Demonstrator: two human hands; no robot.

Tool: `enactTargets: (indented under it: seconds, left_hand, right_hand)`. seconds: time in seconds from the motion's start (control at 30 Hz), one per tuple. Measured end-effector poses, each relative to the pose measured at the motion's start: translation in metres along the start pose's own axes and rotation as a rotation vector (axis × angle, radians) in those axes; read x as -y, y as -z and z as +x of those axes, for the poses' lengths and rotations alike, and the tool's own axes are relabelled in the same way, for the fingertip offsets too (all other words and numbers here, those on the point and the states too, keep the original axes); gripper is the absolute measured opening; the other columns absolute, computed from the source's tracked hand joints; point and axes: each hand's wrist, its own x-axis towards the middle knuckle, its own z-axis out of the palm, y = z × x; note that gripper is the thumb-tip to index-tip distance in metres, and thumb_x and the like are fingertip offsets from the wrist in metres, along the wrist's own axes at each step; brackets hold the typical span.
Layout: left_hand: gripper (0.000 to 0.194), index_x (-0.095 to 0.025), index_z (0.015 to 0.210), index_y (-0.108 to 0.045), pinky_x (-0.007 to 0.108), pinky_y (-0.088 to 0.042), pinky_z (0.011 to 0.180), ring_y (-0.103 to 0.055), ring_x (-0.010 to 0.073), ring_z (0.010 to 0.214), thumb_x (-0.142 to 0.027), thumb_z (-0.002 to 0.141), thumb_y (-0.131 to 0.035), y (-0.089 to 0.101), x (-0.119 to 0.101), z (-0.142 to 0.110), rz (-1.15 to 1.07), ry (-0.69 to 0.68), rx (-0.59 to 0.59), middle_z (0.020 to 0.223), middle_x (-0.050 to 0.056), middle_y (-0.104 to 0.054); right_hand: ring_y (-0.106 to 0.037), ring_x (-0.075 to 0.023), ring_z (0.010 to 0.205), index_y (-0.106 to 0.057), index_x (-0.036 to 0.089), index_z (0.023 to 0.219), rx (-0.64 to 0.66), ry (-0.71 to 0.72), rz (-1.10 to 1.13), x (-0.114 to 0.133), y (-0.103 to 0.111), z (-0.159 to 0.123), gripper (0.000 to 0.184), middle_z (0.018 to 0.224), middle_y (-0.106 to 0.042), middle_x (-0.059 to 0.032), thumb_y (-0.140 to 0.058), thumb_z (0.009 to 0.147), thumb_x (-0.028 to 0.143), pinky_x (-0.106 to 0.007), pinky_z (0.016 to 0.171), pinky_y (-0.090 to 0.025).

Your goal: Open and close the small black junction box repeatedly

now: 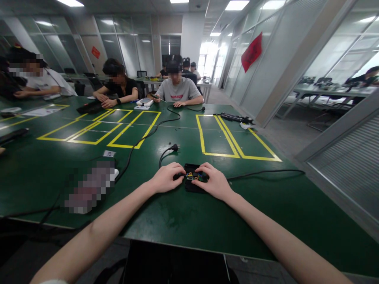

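Currently, the black box (193, 189) lies already opened on the table (177, 221), its thin wires (191, 176) not covered, while the left hand (166, 178) pinches a black cable (179, 176) between its fingers and the right hand (218, 184) bends its fingers over the other end, their grip not clear.

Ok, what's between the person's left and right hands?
In the head view, an open black box with small colored parts inside lies between the left hand and the right hand.
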Motion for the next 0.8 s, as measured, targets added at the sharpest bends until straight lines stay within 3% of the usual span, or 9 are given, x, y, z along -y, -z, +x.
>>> enactTargets:
  seconds: [0.23,0.4,0.6,0.8]
  left_hand:
    - [0.015,-0.021,0.100,-0.068,0.034,-0.055,0.092,-0.067,0.0210,0.103,-0.017,0.093,-0.056,0.001,0.000,0.001,-0.017,-0.021,0.018,0.107,0.005,-0.073]
    - [0.018,-0.020,0.105,-0.068,0.034,-0.056,0.087,-0.068,0.0209,0.095,-0.019,0.096,-0.052,0.005,-0.003,0.000,0.014,-0.005,0.026,0.101,0.007,-0.073]
    - [0.022,-0.019,0.109,-0.067,0.033,-0.055,0.083,-0.067,0.0194,0.086,-0.024,0.099,-0.048,0.012,-0.009,0.000,-0.009,-0.035,-0.004,0.096,0.007,-0.072]
    - [0.018,-0.019,0.099,-0.068,0.026,-0.051,0.069,-0.064,0.0153,0.072,-0.021,0.092,-0.051,0.012,-0.020,-0.006,-0.129,-0.086,0.009,0.086,0.004,-0.070]
  right_hand:
    - [-0.071,-0.0213,0.087,-0.072,0.024,0.106,-0.048,-0.009,-0.019,0.003,-0.003,-0.001,0.032,0.107,-0.068,-0.0056,-0.076,0.085,0.048,-0.033,0.072,-0.057]
    - [-0.070,-0.0199,0.084,-0.071,0.023,0.114,-0.021,0.035,0.066,-0.002,0.009,-0.001,0.028,0.112,-0.068,-0.0074,-0.067,0.093,0.042,-0.032,0.070,-0.057]
    - [-0.066,-0.0186,0.069,-0.075,0.021,0.091,0.072,0.111,0.061,-0.015,0.037,-0.003,0.030,0.081,-0.072,-0.0050,-0.054,0.101,0.041,-0.030,0.062,-0.050]
    - [-0.058,-0.0150,0.056,-0.075,0.021,0.087,0.172,0.212,0.100,-0.011,0.049,-0.015,0.033,0.068,-0.067,-0.0023,-0.054,0.101,0.041,-0.028,0.056,-0.043]
